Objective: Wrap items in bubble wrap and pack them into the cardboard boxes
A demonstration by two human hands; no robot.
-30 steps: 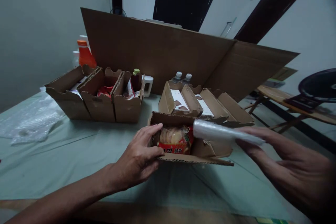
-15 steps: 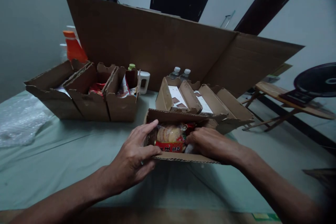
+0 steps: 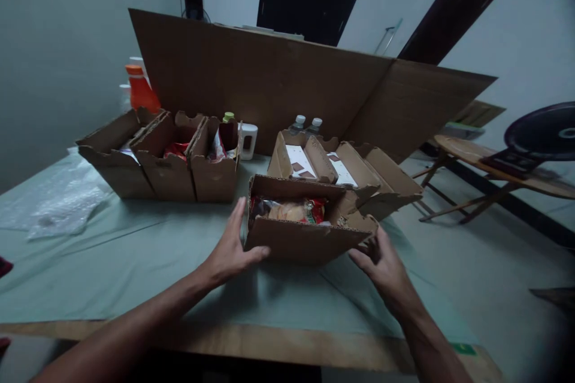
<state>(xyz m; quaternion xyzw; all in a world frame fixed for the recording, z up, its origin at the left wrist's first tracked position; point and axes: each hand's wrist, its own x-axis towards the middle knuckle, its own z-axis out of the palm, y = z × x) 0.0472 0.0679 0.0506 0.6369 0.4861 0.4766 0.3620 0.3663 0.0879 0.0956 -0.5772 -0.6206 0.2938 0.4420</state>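
A small open cardboard box point(image 3: 296, 240) stands on the table just in front of me, with a red snack packet point(image 3: 290, 210) of round crackers inside. My left hand point(image 3: 231, 248) presses flat against the box's left end. My right hand point(image 3: 381, 263) touches its lower right corner, fingers spread. Both hands bracket the box between them.
Behind it lie open boxes point(image 3: 345, 170) holding white cards, with two bottles point(image 3: 305, 125) beyond. Three more boxes point(image 3: 162, 158) sit at the left, an orange bottle point(image 3: 141, 91) and white mug point(image 3: 249, 139) behind. Bubble wrap point(image 3: 54, 200) lies far left. A large cardboard sheet point(image 3: 278, 81) stands upright.
My right hand put a clear plastic roll into the box, then withdrew. The front flap came up, and both hands shifted to the box's outer sides.
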